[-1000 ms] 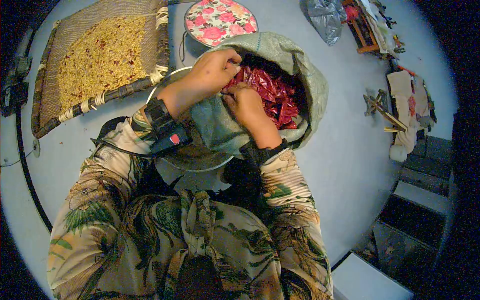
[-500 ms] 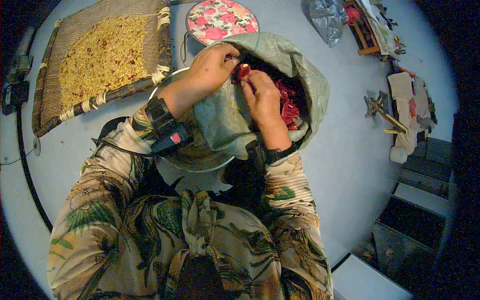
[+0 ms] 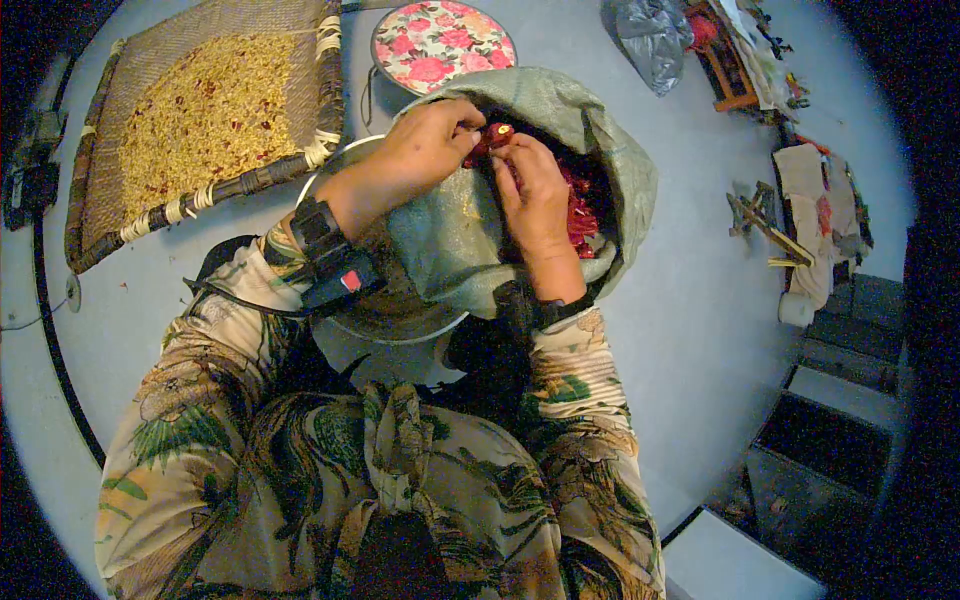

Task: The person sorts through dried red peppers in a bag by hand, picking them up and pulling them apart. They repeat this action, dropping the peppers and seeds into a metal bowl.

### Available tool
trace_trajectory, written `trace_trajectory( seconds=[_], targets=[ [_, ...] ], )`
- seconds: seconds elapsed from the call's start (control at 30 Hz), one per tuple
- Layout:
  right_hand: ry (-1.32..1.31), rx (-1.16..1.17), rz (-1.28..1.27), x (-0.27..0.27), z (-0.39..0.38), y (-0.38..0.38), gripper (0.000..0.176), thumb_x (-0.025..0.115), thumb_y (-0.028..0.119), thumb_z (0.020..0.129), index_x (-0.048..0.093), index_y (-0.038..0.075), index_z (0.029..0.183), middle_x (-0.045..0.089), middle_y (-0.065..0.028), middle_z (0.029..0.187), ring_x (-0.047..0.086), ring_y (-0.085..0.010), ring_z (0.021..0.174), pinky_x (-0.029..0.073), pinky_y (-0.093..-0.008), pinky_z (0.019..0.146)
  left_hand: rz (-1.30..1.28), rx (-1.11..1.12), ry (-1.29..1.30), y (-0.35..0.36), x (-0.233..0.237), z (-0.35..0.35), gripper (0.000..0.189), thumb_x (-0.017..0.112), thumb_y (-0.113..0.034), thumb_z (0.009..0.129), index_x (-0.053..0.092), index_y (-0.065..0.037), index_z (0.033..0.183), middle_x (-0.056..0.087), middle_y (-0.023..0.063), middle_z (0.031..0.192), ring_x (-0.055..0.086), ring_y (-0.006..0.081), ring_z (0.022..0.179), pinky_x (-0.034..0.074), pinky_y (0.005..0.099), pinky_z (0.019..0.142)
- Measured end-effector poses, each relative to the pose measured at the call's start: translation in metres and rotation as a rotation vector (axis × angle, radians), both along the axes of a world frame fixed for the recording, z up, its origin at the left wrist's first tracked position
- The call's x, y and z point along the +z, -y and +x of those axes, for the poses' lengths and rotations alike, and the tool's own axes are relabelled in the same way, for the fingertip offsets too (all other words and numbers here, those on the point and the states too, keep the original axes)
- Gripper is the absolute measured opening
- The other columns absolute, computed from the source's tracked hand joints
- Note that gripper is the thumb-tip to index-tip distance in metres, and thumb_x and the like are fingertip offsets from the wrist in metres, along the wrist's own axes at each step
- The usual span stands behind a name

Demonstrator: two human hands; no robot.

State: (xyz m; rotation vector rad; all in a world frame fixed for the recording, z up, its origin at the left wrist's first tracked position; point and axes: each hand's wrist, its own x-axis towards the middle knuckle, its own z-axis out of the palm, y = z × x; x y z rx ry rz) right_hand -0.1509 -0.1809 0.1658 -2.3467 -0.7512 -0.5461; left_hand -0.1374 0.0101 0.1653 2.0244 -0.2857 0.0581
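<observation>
A green woven sack (image 3: 440,240) stands open in front of me, with dark red dried pods (image 3: 582,215) inside. Over its mouth my left hand (image 3: 430,140) and my right hand (image 3: 535,190) pinch one red pod (image 3: 490,143) between their fingertips. A pale yellowish spot shows at the pod's upper right. The pod's left end is partly hidden by my left fingers. Beneath the sack, a wide round basin (image 3: 400,332) with a light rim is partly covered.
A framed mesh tray (image 3: 240,187) holding yellow seeds and red bits lies at the upper left. Beyond the sack is a round floral-topped seat (image 3: 445,45). A grey plastic bag (image 3: 652,50), a wooden frame (image 3: 735,85) and cloths (image 3: 803,215) are at the right.
Both hands have shifted slightly, my left fingers a little to the right. The red pod is now a bit higher and to the right, its pale spot more visible.
</observation>
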Motion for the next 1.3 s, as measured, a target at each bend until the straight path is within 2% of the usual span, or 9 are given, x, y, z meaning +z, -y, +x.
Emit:
trace_trajectory(
  seconds=[0.23,0.33,0.43,0.53,0.63,0.73,0.87,1.1,1.3],
  targets=[
    [-0.147,-0.232,-0.023,0.002,0.018,0.059,0.019,0.068,0.005,0.083,0.067,-0.001,0.101,0.067,-0.0134,0.105,0.067,-0.024,0.092,0.052,-0.0321,0.082,0.019,-0.114,0.088,0.003,0.0,-0.01,0.026,0.061,-0.021,0.086,0.064,-0.001,0.102,0.067,0.0197,0.093,0.065,0.0356,0.089,0.051,0.0436,0.078],
    [-0.108,-0.327,-0.038,0.004,0.021,0.083,0.02,0.067,0.011,0.087,0.068,0.0,0.102,0.069,-0.0116,0.097,0.067,-0.0187,0.085,0.052,-0.031,0.078,0.256,-0.322,-0.02,0.005,0.007,-0.017,0.034,0.062,-0.023,0.089,0.06,-0.006,0.118,0.066,0.0154,0.11,0.065,0.0332,0.098,0.051,0.0413,0.086],
    [-0.302,-0.462,0.078,0.008,0.02,0.092,0.019,0.068,0.014,0.084,0.069,0.0,0.097,0.069,-0.0198,0.095,0.066,-0.0341,0.084,0.052,-0.0396,0.076,0.233,-0.537,0.077,0.01,0.001,-0.035,0.048,0.065,-0.032,0.086,0.056,-0.006,0.125,0.064,0.0177,0.116,0.061,0.0375,0.105,0.048,0.0447,0.091],
    [-0.345,-0.463,0.01,0.014,0.018,0.097,0.019,0.069,0.015,0.083,0.07,0.001,0.095,0.07,-0.0189,0.088,0.067,-0.0311,0.08,0.052,-0.0383,0.073,0.123,-0.614,0.156,0.018,0.004,-0.066,0.057,0.071,-0.036,0.078,0.055,0.0,0.119,0.062,0.0196,0.11,0.06,0.0382,0.103,0.048,0.0468,0.086],
    [-0.653,-0.363,-0.006,0.003,0.019,0.103,0.019,0.069,0.017,0.082,0.071,0.001,0.091,0.07,-0.0175,0.085,0.068,-0.0284,0.079,0.052,-0.0376,0.072,0.179,-0.784,0.093,0.033,-0.002,-0.074,0.063,0.076,-0.037,0.072,0.054,0.002,0.116,0.063,0.0221,0.102,0.06,0.0387,0.101,0.047,0.0476,0.085],
    [-0.84,0.037,-0.017,-0.011,0.012,0.1,0.019,0.068,0.019,0.083,0.072,0.002,0.09,0.071,-0.0148,0.083,0.068,-0.0253,0.077,0.052,-0.0371,0.071,0.245,-0.749,0.228,0.044,-0.019,-0.083,0.054,0.072,-0.028,0.072,0.054,0.003,0.111,0.062,0.0231,0.092,0.061,0.0385,0.098,0.047,0.048,0.084],
    [-1.302,0.198,-0.135,-0.02,-0.001,0.081,0.015,0.066,0.013,0.085,0.07,-0.001,0.091,0.066,-0.0034,0.074,0.06,-0.0108,0.067,0.049,-0.0271,0.061,0.26,-0.666,0.395,0.053,-0.042,-0.087,0.038,0.065,-0.016,0.071,0.053,0.005,0.1,0.063,0.0223,0.082,0.063,0.0389,0.092,0.047,0.0504,0.081],
    [-1.022,0.137,-0.38,-0.038,0.005,0.071,0.025,0.067,0.008,0.08,0.069,0.003,0.104,0.069,-0.0067,0.084,0.064,-0.0174,0.081,0.051,-0.0318,0.077,0.39,-0.791,0.167,0.063,-0.042,-0.092,0.021,0.056,-0.013,0.076,0.06,-0.002,0.092,0.065,0.0196,0.083,0.066,0.0377,0.082,0.052,0.0455,0.076],
    [-0.771,0.104,-0.227,-0.051,0.014,0.077,0.057,0.067,0.012,0.082,0.05,0.009,0.136,0.062,-0.016,0.122,0.058,-0.0269,0.114,0.044,-0.0345,0.1,0.374,-0.876,0.19,0.057,-0.025,-0.095,0.02,0.052,-0.015,0.079,0.064,-0.005,0.092,0.065,0.0186,0.086,0.066,0.0367,0.083,0.053,0.0447,0.078]
  ],
)
